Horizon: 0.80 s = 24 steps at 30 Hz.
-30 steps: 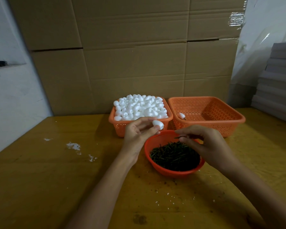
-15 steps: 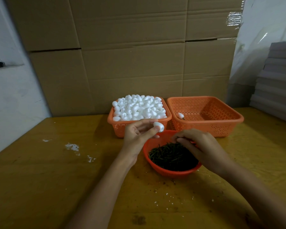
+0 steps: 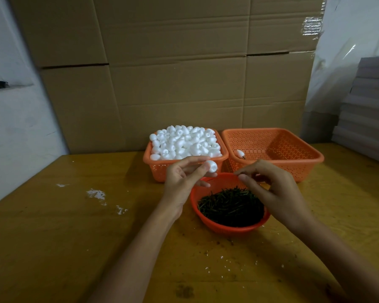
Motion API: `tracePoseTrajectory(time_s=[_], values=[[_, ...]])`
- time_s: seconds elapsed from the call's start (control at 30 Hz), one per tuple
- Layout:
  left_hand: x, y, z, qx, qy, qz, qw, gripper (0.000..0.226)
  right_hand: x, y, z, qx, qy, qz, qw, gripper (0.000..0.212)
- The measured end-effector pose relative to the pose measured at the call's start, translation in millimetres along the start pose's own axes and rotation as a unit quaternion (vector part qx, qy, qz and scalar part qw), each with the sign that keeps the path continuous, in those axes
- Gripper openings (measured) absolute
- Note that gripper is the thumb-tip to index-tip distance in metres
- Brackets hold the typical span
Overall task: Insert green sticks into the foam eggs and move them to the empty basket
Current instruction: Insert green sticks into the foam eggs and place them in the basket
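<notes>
Nearest on the wooden table [image 3: 53, 248], dark and white crumbs [image 3: 223, 259] are scattered in front of a round red bowl [image 3: 228, 229], which is filled with green sticks [image 3: 230, 206].

Above the bowl's right side the right hand [image 3: 276, 193] is held with thumb and forefinger pressed together at the tips [image 3: 242, 177] and the other fingers curled. Whether a stick is pinched there cannot be told; anything so thin is lost at this size.

Over the bowl's left rim the left hand [image 3: 182, 180] is raised, and a single foam egg [image 3: 212, 166] is pinched between its thumb and fingertips, held clear of the bowl and just in front of the baskets. No stick is seen in this egg, so it is judged not yet fitted. The two hands are near each other but apart.

Further left, white flecks [image 3: 95, 193] lie on the table.

Behind the hands, the left basket [image 3: 160, 171] is heaped with plain eggs [image 3: 184, 142]. Touching it on the right, the right basket [image 3: 293, 167] is nearly bare: one finished egg [image 3: 240, 153] with a stick is seen near its front left corner.

The work is therefore judged to be at its very start, with one egg delivered, a second in hand, and the whole heap left.

At the back, cardboard boxes [image 3: 173, 84] are stacked, with grey boards [image 3: 368, 106] piled at the right.
</notes>
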State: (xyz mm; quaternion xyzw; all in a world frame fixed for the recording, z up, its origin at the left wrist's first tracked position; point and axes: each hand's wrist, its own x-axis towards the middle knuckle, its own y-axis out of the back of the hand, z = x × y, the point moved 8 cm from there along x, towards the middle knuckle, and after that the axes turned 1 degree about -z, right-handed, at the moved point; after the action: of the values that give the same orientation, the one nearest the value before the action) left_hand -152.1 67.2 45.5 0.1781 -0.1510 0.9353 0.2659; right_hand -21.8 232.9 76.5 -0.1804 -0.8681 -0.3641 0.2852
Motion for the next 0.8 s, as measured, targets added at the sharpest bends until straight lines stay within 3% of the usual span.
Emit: tracePoseTrajectory(time_s=[0.2, 0.43, 0.8], values=[[0, -1, -2, 0.018, -0.009, -0.013, 1.000, 0.022, -3, 1, 3, 0.064, -0.017, 0.013, 0.998, 0.027], [-1, -5, -3, 0.060, -0.030, -0.024, 0.997, 0.025, -5, -8, 4, 0.078, 0.001, 0.002, 0.997, 0.009], [-2, -11, -3, 0.102, -0.037, -0.041, 0.993, 0.028, -4, -13, 11, 0.115, -0.035, -0.007, 0.993, 0.015]])
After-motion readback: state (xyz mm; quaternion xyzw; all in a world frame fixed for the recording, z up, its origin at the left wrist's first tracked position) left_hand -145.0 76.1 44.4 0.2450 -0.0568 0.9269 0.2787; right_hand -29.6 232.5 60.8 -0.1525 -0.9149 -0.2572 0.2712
